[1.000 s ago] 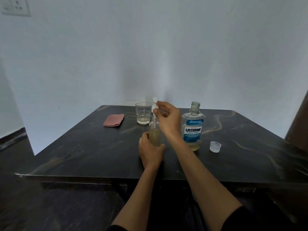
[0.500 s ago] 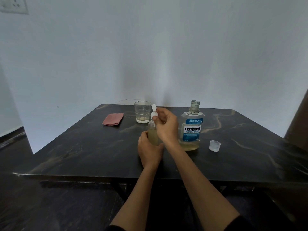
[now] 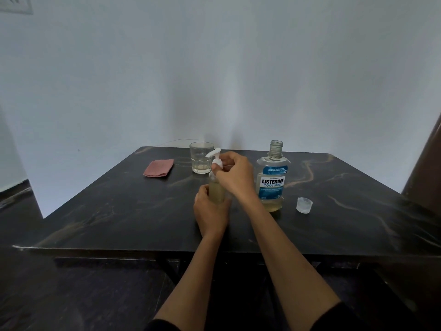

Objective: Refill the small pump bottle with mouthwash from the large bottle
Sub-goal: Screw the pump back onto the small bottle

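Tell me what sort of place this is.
Probably a plain room in a home, though little shows. A dark marble-patterned table stands in a corner of bare pale walls, with a wall socket top left and household items: a drinking glass and a mouthwash bottle.

Left hand (image 3: 210, 211) gripping small pump bottle (image 3: 216, 189) upright on dark table (image 3: 119, 211); right hand (image 3: 235, 175) pinching white pump head (image 3: 216, 158). Uncapped large bottle (image 3: 272, 180) just right, clear cap (image 3: 304, 205) beside.
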